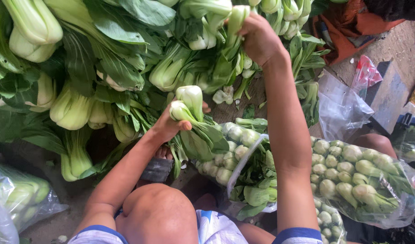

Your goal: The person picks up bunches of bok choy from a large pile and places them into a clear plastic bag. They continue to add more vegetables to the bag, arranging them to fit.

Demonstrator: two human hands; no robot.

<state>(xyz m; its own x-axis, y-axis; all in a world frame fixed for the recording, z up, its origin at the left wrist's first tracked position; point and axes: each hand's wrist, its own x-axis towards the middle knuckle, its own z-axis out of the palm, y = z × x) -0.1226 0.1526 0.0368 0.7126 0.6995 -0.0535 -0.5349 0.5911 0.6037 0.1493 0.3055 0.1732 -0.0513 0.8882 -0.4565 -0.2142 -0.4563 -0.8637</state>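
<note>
greens fill the far half of the view: we log a loose heap of bok choy (81, 68), pale stems and dark leaves, spread across the ground from far left to far centre. our left hand (169, 124) is curled shut around two small bok choy heads (187, 106), stem ends pointing up and leaves hanging down toward the near side. our right hand (259, 38) is extended to the far centre, fingers wrapped around one bok choy stalk (234, 22) at the edge of the heap; how the fingertips sit under the stalk we cannot tell.

near centre, just right of the left hand, lies an open clear plastic bag (243, 162) partly filled with small bok choy, stem ends facing outward. to its right, past our right forearm, a second clear bag (365, 180) is packed full with the same vegetable, and part of a third shows at the near edge below it. an empty clear bag (340, 108) lies crumpled at the right, with a red-tinted one (368, 72) just beyond it. another filled bag (17, 194) rests at the near left. orange cloth (352, 27) shows at the far right. our bare knee is at the near centre.
</note>
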